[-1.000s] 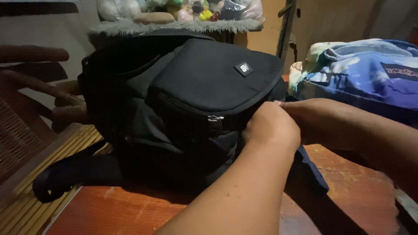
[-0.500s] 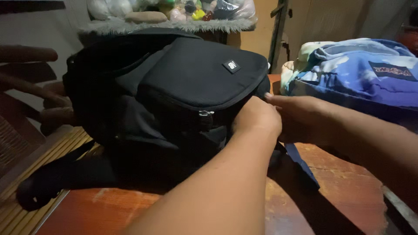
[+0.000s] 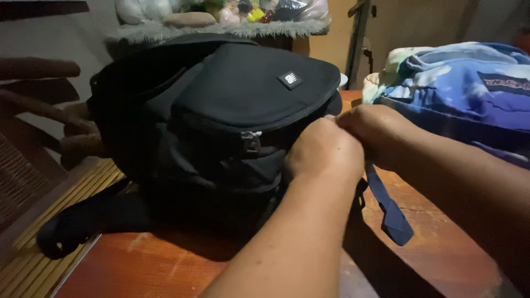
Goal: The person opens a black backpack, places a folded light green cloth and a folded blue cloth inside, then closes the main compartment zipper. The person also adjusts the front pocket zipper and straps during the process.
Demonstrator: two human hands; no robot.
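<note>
A black backpack (image 3: 221, 116) lies on a reddish wooden table (image 3: 441, 254), its front pocket facing me. A metal zipper pull (image 3: 251, 140) hangs at the middle of the pocket's zip line. My left hand (image 3: 323, 152) and my right hand (image 3: 378, 129) meet at the bag's right side, fingers closed and pressed against the fabric near the end of the zip. What the fingers pinch is hidden behind the hands.
A blue patterned backpack (image 3: 469, 88) lies at the right, its dark blue strap (image 3: 389, 212) trailing over the table. A black strap (image 3: 77, 226) reaches the left table edge. A wooden chair (image 3: 33, 138) stands at the left. A shelf with stuffed items (image 3: 221, 16) is behind.
Both hands have stayed together at the bag's right side. The view has shifted slightly, so the bag sits a little more to the left.
</note>
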